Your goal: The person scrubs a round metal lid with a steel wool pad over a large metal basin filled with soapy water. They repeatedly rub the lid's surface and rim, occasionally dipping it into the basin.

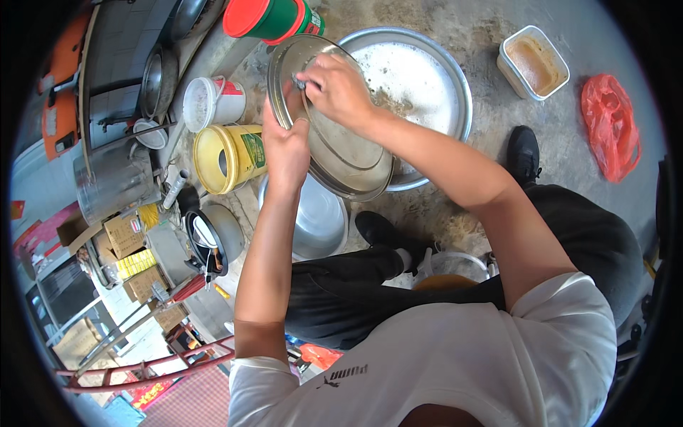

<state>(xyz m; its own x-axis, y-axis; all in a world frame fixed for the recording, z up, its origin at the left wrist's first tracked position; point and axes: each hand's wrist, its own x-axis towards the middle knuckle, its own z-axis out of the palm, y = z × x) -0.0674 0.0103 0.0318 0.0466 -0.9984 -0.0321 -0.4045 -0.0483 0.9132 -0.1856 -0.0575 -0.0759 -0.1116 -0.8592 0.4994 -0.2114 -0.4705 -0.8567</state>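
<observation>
My left hand (pixel 286 152) grips the rim of a large round metal lid (pixel 349 152), which is held tilted over the floor. In my right hand (pixel 339 88) is a small grey scouring pad (pixel 299 81), pressed against the lid's upper part. Partly behind the lid stands a wide metal basin (pixel 463 99) of foamy, whitish water with brownish patches. A second metal basin (pixel 317 219) sits below the lid, nearer my legs, and its upper part is hidden by the lid and my left arm.
A yellow bucket (pixel 213 160), a white bucket (pixel 205 104) and green tubs with red lids (pixel 272 21) stand at the left. Right of the large basin are a plastic container (pixel 533 64) of brownish liquid and a red plastic bag (pixel 610 128). A pot (pixel 227 235) holds utensils.
</observation>
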